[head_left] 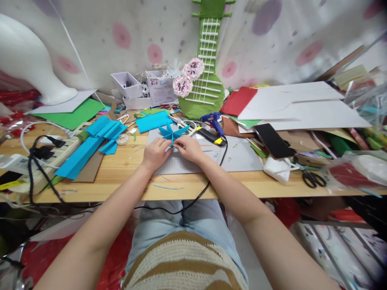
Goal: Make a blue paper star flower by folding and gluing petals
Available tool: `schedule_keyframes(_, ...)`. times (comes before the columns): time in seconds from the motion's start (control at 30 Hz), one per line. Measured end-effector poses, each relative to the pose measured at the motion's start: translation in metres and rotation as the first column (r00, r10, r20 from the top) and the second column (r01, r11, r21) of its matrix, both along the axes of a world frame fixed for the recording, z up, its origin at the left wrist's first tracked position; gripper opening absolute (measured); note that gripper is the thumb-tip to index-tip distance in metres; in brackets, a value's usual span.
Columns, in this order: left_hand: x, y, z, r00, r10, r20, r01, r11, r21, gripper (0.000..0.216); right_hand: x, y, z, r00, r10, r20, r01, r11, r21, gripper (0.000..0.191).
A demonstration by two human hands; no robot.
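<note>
Between my hands, over the grey cutting mat [244,155], is a blue paper flower [173,133] with pointed petals spread outward. My left hand [156,152] pinches it low on the left side. From the right, my right hand [188,147] closes its fingertips on the same base. The fingertips hide the very bottom of the flower. Just behind it lie scissors with pale handles [191,128] and a black and yellow utility knife [211,136]. A blue glue gun [213,121] rests a little farther back.
Blue crepe paper [81,155] and a power strip [57,155] lie at the left. A green guitar-shaped craft [203,96] stands behind. On the right are a phone [273,141], black-handled scissors [314,179] and white boards [305,112]. A black cord [208,186] crosses the table's front edge.
</note>
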State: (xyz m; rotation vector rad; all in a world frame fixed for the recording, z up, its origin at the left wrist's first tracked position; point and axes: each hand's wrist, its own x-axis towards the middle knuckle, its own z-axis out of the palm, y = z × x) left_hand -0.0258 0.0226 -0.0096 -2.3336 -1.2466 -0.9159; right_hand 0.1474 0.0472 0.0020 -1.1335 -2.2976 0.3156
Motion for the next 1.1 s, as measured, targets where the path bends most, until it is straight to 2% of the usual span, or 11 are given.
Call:
schedule_keyframes(0.13,0.000,0.003,0.000,0.999,-0.032,-0.024,0.034,0.998,0.061,0.014,0.002,0.003,0.001,1.000,0.017,0.004,-0.017,1.000,-0.013,0.015)
schedule_keyframes(0.3,-0.002,0.004,0.002,0.997,-0.062,0.035,0.062,0.998,-0.012,0.017,0.005,0.004,0.002,0.999,0.038,0.008,-0.038,0.999,-0.012,0.016)
schedule_keyframes(0.5,-0.002,0.002,0.005,0.999,-0.047,0.026,0.047,0.999,-0.023,0.020,0.003,0.005,0.004,0.998,0.046,0.053,-0.046,0.999,-0.001,0.017)
schedule_keyframes(0.63,-0.001,0.002,0.006,0.999,-0.014,0.039,0.016,0.999,-0.051,0.023,0.002,0.001,0.005,0.997,0.052,0.062,-0.058,0.993,0.105,0.019)
schedule_keyframes(0.73,-0.001,0.002,0.007,0.997,0.033,0.064,-0.032,0.999,-0.022,0.024,0.003,-0.005,0.005,1.000,-0.009,0.010,0.006,0.962,0.273,0.024)
schedule_keyframes(0.8,0.000,0.002,0.007,0.995,0.055,0.084,-0.056,0.998,0.009,0.023,0.003,-0.009,0.004,0.998,-0.057,0.007,0.051,0.942,0.333,0.025)
schedule_keyframes(0.93,-0.001,0.002,0.006,0.990,0.071,0.118,-0.076,0.996,0.042,0.021,0.000,-0.011,-0.003,0.994,-0.068,0.090,0.035,0.944,0.328,0.031)
schedule_keyframes(1.1,-0.001,0.002,0.005,0.986,0.070,0.152,-0.070,0.998,-0.002,0.021,-0.008,-0.008,-0.008,0.991,-0.112,0.067,0.088,0.953,0.290,0.031)
